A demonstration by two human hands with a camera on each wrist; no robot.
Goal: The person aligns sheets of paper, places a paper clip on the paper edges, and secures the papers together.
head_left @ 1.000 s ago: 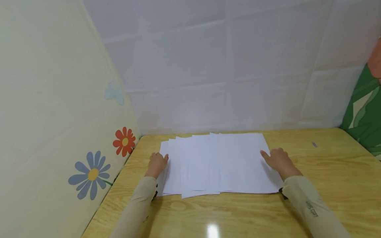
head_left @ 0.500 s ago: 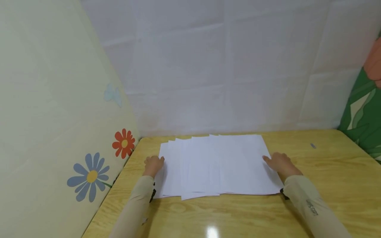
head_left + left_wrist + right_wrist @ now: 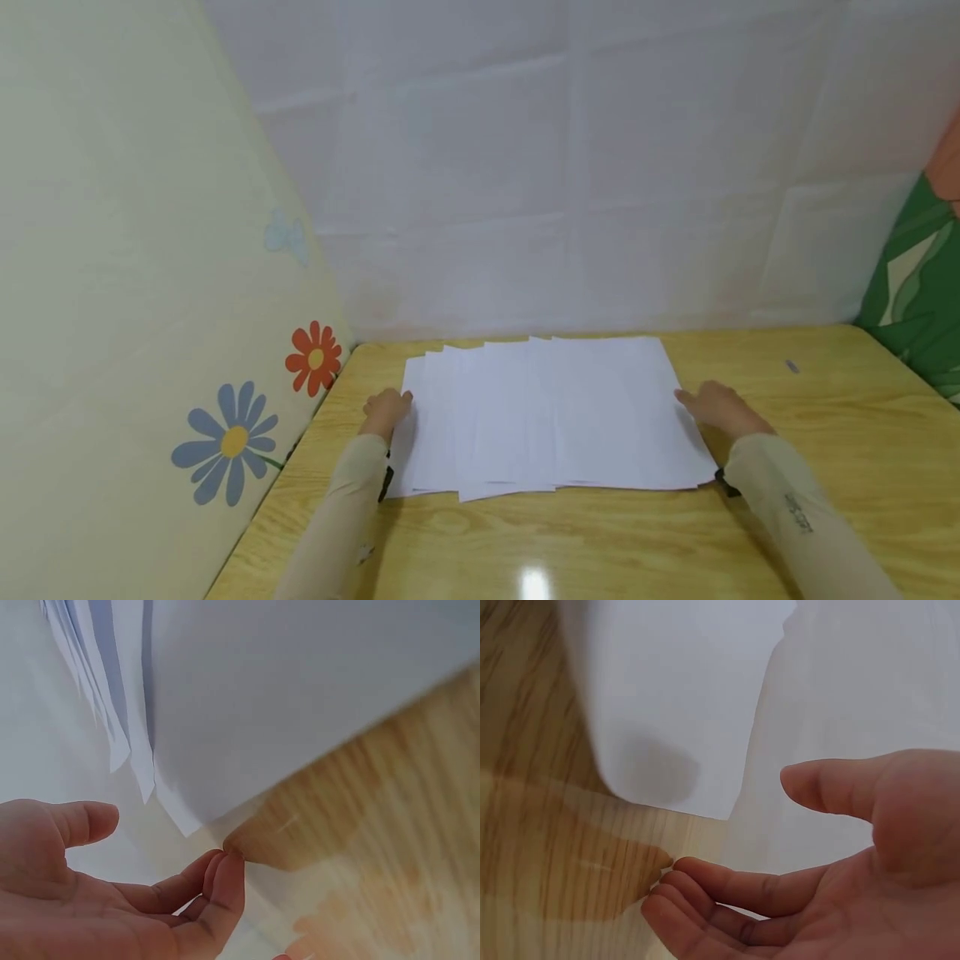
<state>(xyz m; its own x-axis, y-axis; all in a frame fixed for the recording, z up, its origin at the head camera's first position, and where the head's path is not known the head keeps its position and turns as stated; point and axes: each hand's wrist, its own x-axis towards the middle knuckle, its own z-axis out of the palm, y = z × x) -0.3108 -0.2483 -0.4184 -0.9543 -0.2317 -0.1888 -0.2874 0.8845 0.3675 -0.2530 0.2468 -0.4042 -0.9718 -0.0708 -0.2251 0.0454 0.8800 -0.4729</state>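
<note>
Several white sheets of paper [image 3: 615, 412] lie overlapped in a wide fan on the wooden table. At the fan's left edge is my left hand [image 3: 386, 412], its thumb held apart from the fingers. The left wrist view shows its fingertips [image 3: 234, 859] down at the tabletop, just off a corner of the paper [image 3: 315, 697], with nothing between them. My right hand [image 3: 723, 408] is at the right edge of the sheets. In the right wrist view its fingers [image 3: 735, 889] reach to the tabletop beside the paper [image 3: 682, 690], and the thumb is spread away, holding nothing.
A white cloth backdrop [image 3: 570, 167] hangs behind the table [image 3: 465, 542]. On the left stands a pale panel with a blue flower [image 3: 235, 442] and a red flower [image 3: 314, 358]. A small grey piece [image 3: 792, 366] lies on the table at the back right.
My left hand has moved slightly left, off the paper's edge. My right hand has shifted a little to the right. The sheets look much the same.
</note>
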